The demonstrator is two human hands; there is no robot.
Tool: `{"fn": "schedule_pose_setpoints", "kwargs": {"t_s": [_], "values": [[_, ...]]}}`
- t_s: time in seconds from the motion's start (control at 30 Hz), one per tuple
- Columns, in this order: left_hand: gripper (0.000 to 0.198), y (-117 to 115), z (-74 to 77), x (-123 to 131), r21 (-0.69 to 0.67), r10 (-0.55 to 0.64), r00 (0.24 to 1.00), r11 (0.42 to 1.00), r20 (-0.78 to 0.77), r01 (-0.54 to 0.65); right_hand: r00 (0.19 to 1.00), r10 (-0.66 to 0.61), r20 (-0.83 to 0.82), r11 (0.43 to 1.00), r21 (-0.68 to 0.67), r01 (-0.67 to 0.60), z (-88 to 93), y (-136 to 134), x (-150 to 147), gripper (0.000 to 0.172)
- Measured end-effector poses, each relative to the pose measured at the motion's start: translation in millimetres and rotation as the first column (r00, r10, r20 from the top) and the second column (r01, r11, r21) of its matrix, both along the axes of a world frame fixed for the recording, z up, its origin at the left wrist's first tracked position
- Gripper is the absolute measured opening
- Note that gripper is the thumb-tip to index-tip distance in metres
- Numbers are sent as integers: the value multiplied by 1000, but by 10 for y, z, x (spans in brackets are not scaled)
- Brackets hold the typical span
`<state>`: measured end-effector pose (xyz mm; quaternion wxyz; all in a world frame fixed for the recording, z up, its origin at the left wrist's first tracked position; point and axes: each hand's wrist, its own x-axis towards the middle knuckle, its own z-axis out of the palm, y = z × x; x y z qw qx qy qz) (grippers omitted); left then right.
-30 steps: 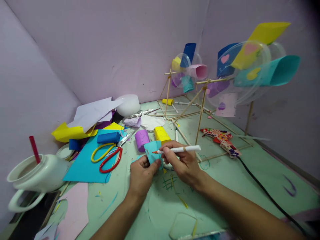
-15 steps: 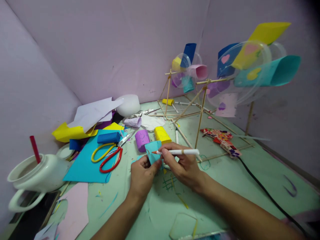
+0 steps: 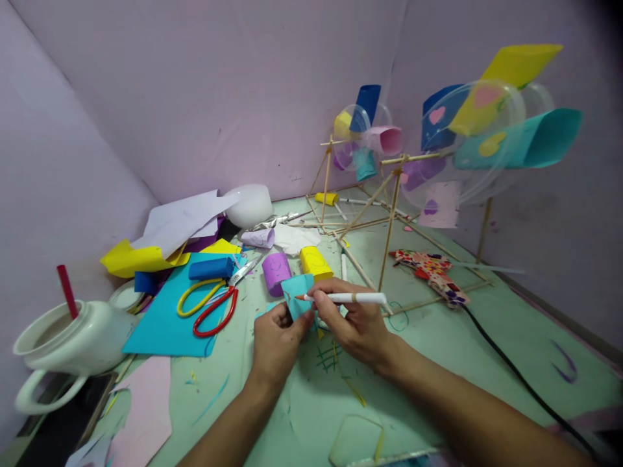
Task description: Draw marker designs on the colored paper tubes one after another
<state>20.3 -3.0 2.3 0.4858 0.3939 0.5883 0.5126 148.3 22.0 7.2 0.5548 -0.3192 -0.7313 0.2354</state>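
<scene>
My left hand [image 3: 280, 334] is closed on a light blue paper tube [image 3: 298, 290], its thumb and fingers pinching the lower part. In my right hand [image 3: 353, 324] is a white marker [image 3: 353, 298] with a brown tip and band. The marker's tip is at the tube's face, where a short brown line shows; I cannot tell whether it touches. Just beyond stand a purple paper tube [image 3: 276, 274] and a yellow paper tube [image 3: 316, 262], both with drawn lines. Scissors [image 3: 219, 301] with yellow and red handles lie on blue paper [image 3: 160, 311] to the left.
Two stick frames [image 3: 395, 220] carry plastic discs [image 3: 506, 139] with paper tubes at the right. A patterned glue gun [image 3: 433, 272] with a black cord [image 3: 516, 373] lies there. At the left are a white teapot [image 3: 97, 337] and piled paper [image 3: 180, 220].
The marker and my right hand have shifted very slightly left along the light blue tube. My left hand keeps its hold; the other things lie as before.
</scene>
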Motion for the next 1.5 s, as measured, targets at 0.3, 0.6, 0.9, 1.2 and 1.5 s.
{"fn": "schedule_pose_setpoints", "kwargs": {"t_s": [0.3,0.6,0.9,1.2,1.5], "values": [[30,-2,-7,-11,-1,-11,1000,1000,7,11,999,-14,50,998,60,11,6,7,-1,16],[29,-3,-26,-6,-33,-16,1000,999,4,16,994,-91,57,990,116,84,-13,29,12,15],[25,1,23,-4,-4,0,1000,1000,22,0,1000,1,20,1000,6,-1,-16,-17,-8,17],[25,-9,1,-3,-8,2,1000,1000,22,-2,999,-43,25,993,112,40,-21,20,-9,13],[25,0,19,0,-13,-5,999,1000,33,5,999,-47,28,996,78,44,16,-10,-9,15]]}}
